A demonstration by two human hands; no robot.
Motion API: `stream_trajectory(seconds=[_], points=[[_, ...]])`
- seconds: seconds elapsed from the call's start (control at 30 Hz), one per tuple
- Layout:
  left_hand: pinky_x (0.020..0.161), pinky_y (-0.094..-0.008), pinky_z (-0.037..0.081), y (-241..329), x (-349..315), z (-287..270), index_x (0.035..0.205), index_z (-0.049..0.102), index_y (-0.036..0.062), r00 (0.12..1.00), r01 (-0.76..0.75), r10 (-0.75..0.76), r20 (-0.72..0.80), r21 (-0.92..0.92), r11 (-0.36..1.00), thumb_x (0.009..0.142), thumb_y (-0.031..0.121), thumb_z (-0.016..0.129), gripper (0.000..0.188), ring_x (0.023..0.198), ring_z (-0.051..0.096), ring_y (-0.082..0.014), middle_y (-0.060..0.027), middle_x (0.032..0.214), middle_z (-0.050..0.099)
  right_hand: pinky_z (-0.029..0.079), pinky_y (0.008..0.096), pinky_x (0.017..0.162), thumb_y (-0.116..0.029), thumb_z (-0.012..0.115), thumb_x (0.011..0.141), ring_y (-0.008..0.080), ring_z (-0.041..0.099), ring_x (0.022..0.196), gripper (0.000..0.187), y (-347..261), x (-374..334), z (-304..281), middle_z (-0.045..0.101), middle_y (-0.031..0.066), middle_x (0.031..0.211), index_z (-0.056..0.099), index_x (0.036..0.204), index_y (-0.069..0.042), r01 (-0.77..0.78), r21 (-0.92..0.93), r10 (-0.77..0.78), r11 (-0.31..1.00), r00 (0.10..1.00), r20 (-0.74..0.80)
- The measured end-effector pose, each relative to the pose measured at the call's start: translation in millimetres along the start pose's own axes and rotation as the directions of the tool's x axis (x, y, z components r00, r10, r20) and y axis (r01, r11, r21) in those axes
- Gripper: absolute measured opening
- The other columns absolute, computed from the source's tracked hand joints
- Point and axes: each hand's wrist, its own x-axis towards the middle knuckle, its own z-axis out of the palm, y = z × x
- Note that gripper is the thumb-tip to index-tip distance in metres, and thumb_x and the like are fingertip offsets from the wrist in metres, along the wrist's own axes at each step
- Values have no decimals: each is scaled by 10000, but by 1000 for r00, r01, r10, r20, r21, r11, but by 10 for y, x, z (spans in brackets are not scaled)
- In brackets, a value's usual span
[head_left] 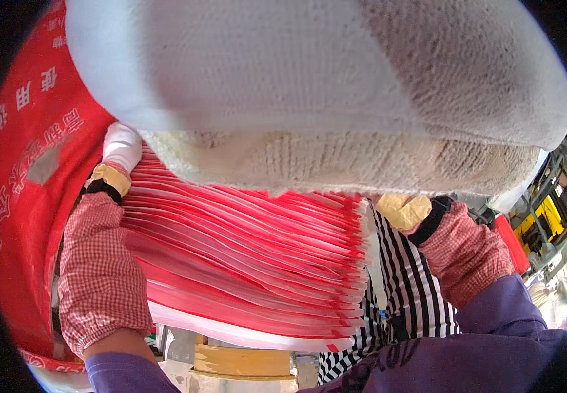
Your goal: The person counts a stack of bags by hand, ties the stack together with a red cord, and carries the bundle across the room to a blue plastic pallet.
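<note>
A pale, rough-textured mass (310, 85) covers part of the layered red-and-white sheet stack (251, 242) — our white-gloved left hand (122, 145) at the stack's left edge, beside white-lettered red sheeting (34, 216). Our right hand (398, 211) is mostly hidden — we can't tell either grip.

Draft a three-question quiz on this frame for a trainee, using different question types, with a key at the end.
1. True or false: the left hand wears a black glove.
2. Where is that hand?
A) Over the striped cloth
B) At the upper left edge of the red-and-pink layered stack
C) On the purple sleeve
3. Why can't the right hand's fingers be seen beyond the tan wrist band?

Key:
1. False; the glove is white.
2. B
3. The large white textured object blocks the view.
</note>
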Motion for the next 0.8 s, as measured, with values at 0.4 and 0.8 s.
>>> stream_trajectory(seconds=[0.4, 0.8], points=[[767, -359, 538, -11, -503, 221, 1064, 648, 91, 972, -230, 186, -142, -431, 872, 815, 80, 516, 282, 899, 660, -263, -135, 987, 668, 397, 388, 957, -341, 480, 892, 298, 513, 1115, 413, -896, 771, -134, 556, 136, 1209, 528, 1213, -85, -122, 568, 86, 814, 992, 91], [762, -354, 539, 378, -384, 190, 1036, 653, 78, 930, -358, 267, -251, -775, 521, 798, 64, 524, 271, 877, 663, -262, -146, 965, 668, 480, 399, 814, -219, 379, 925, 304, 612, 936, 283, -760, 347, 812, 631, 150, 997, 586, 1073, -97, -94, 198, 79, 976, 993, 85]])
